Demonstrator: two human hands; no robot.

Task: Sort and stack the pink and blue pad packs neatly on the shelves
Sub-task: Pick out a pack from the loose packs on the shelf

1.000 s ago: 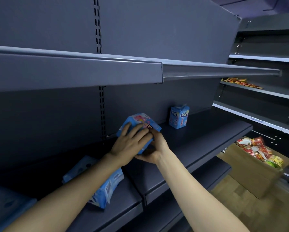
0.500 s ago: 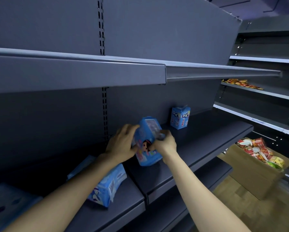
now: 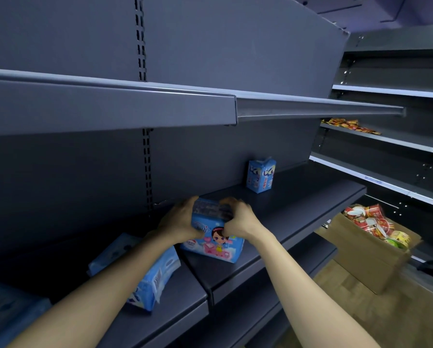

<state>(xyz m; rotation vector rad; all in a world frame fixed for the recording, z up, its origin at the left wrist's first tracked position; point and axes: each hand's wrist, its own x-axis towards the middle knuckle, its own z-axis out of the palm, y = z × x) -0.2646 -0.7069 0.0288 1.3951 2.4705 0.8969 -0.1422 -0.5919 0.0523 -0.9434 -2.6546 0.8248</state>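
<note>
- Dark grey store shelving, mostly bare; the working shelf (image 3: 298,212) runs from 8 o'clock to 2 o'clock across the view.
- Change: 1 s ago the pack (image 3: 218,241) was tilted in the air under both hands, and 0.5 s ago it was up on end. Now it sits on its long edge on the shelf, cartoon face towards the camera.
- My read: this pack is placed. It only needs squaring up and letting go.
- Left hand (image 3: 179,221): fingers curled over the pack's top left corner, clamped on it.
- Right hand (image 3: 239,221): fingers curled over the top right edge, thumb on the front face, also clamped on it.
- Pack location: near the shelf's front edge, just right of the joint between shelf sections, at 6 o'clock from frame centre.
- Small pack (image 3: 260,175) stands upright against the back panel, at 1 o'clock from the held one and well apart.
- Loose pack (image 3: 151,281) lies tilted on the left section at 8 o'clock, partly hidden by the left forearm. Another blue one (image 3: 4,315) sits at the far-left frame edge.
- Nothing is stacked or grouped yet, and I can't see any pink packs.
- Box (image 3: 361,254) of cups is on the floor at 4 o'clock; not part of this.
</note>
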